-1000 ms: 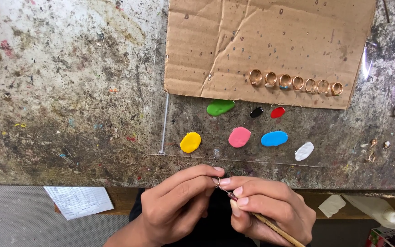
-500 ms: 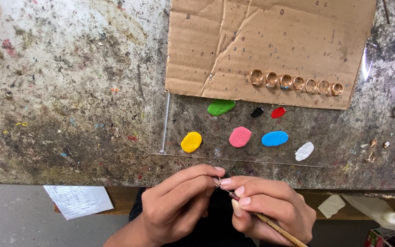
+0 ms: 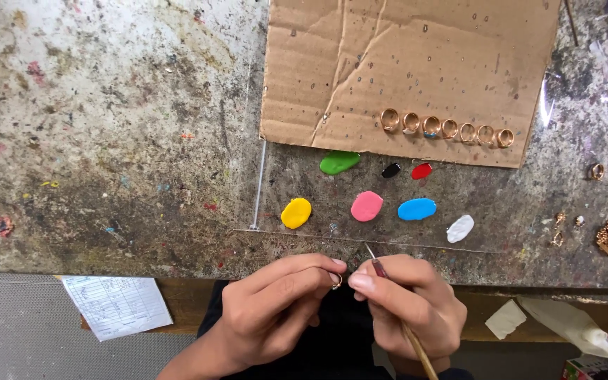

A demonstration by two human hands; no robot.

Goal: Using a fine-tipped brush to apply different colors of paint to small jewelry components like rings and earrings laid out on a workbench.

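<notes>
Your left hand [image 3: 276, 309] pinches a small gold ring [image 3: 336, 281] at its fingertips (right at the tabletop [image 3: 107, 141] edge); right hand [image 3: 409, 306] fingers grip the thin brush [image 3: 402, 317] beside it.

The left hand [image 3: 276, 317] pinches a small ring [image 3: 336, 281]; the right hand [image 3: 409, 309] holds a thin brush [image 3: 395, 309] beside it, paint blobs [image 3: 367, 205] beyond the fingers [image 3: 318, 267].

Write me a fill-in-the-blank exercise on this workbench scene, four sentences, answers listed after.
1. The right hand holds a thin ____.
2. The left hand pinches a small ____ at its fingertips.
3. A row of ____ gold rings sits on the cardboard.
4. The paint blob farthest left is ____.

Answers: brush; ring; seven; yellow
</notes>
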